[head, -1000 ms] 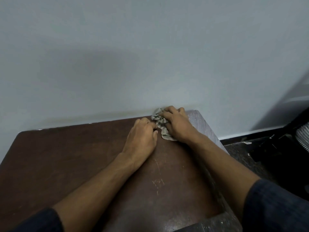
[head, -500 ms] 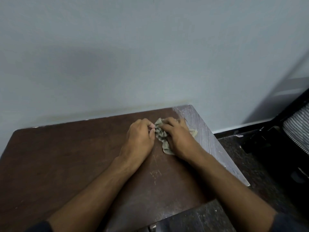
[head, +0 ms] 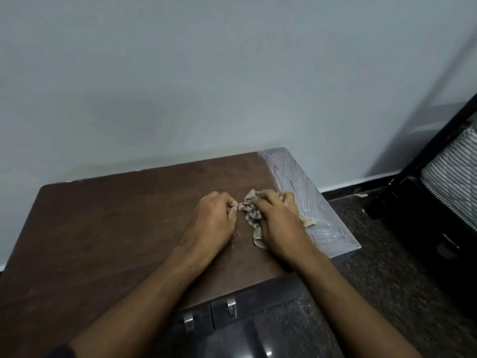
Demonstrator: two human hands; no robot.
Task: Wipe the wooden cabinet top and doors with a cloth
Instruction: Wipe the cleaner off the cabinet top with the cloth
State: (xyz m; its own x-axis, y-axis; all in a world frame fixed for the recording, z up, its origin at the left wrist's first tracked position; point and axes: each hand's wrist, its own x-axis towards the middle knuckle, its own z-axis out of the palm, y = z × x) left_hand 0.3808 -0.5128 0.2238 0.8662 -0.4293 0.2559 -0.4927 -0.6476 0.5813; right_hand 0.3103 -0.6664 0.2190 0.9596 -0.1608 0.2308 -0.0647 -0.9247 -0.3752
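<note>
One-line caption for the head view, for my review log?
Both hands, left hand and right hand, bunch a crumpled cloth on the wooden cabinet top.

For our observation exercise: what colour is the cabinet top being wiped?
The wooden cabinet top is dark reddish-brown, pale and streaky along its right edge; seen in the head view.

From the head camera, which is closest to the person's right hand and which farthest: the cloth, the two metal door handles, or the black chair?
1. Cloth: under the right hand, on the cabinet top.
2. Metal door handles: below the front edge, toward the viewer.
3. Black chair: on the floor, far right.
</note>
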